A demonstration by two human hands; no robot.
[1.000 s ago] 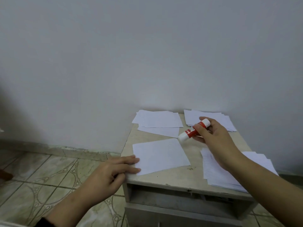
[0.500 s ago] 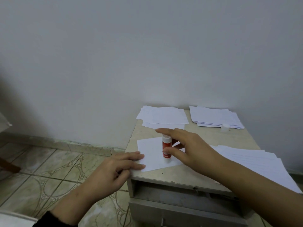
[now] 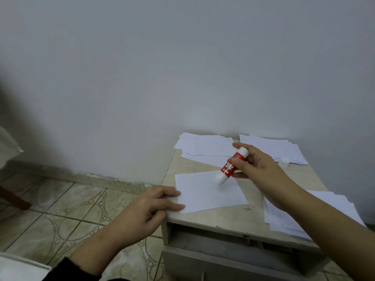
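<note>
A single white sheet (image 3: 207,193) lies near the front left corner of a small beige cabinet top (image 3: 251,214). My right hand (image 3: 257,169) grips a red and white glue stick (image 3: 230,168), tilted with its uncapped tip down, touching or just above the middle of the sheet. My left hand (image 3: 146,211) rests with straight fingers pressing the sheet's left edge at the cabinet's corner. The glue stick's small white cap (image 3: 284,160) stands at the back right of the top.
Paper stacks lie at the back left (image 3: 203,148), back right (image 3: 272,147) and right front (image 3: 288,218) of the top. An open drawer slot (image 3: 213,242) shows below the front edge. A wall stands close behind. Tiled floor (image 3: 71,209) spreads to the left.
The glue stick went from upright at the sheet's near left part to tilted over its middle, my right hand moving back and right. My left hand stayed on the sheet's edge.
</note>
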